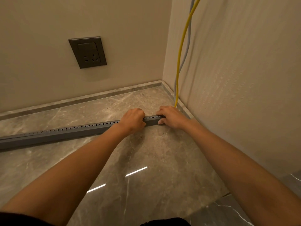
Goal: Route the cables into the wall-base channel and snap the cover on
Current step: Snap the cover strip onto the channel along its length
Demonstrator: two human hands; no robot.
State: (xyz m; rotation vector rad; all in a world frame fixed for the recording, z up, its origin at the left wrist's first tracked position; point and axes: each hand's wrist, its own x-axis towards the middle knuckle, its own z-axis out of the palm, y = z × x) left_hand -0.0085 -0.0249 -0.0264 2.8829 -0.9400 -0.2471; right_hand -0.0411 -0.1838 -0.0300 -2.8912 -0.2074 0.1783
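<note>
Channel gripped at its corner end

Slotted grey channel (65, 132) lies on the marble floor (146, 160), out from both walls, its right end near the corner. The left hand (132, 119) is curled over its top; the right hand (171, 116) pinches the end. A yellow cable (180, 51) and a grey cable (187, 46) hang down the right wall (244, 79), apparently outside the channel. Likely step: positioning it. Next, feed the cables in before the cover.

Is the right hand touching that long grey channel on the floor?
Touching. The head view shows the right hand with its fingers curled over the end of the grey channel and its thumb pressed on the near side.
</note>
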